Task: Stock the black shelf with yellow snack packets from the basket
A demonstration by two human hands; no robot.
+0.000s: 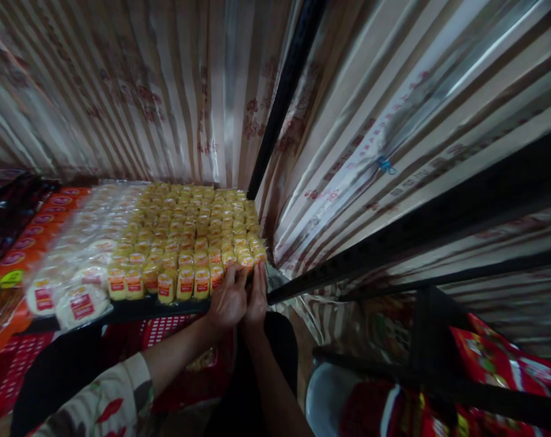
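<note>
Rows of small yellow wrapped snack packs (pixel 184 233) with red-and-white labels stand on a dark shelf, packed closely together. At the front right corner of these rows, my left hand (pixel 230 301) has its fingers closed over a front pack. Right beside it, touching it, my right hand (pixel 256 298) presses its fingers against the packs at the end of the row. The packs under my fingers are partly hidden. To the left stand white round wrapped snacks (pixel 82 297) with red labels, two of them at the front edge.
Orange packets (pixel 39 227) and dark packets lie further left. A black upright post (pixel 280 109) rises behind the corner, with striped plastic sheeting (pixel 175 91) around. Red baskets (pixel 166 331) sit below the shelf. At lower right are red packages (pixel 498 358) and a pale tub (pixel 327 394).
</note>
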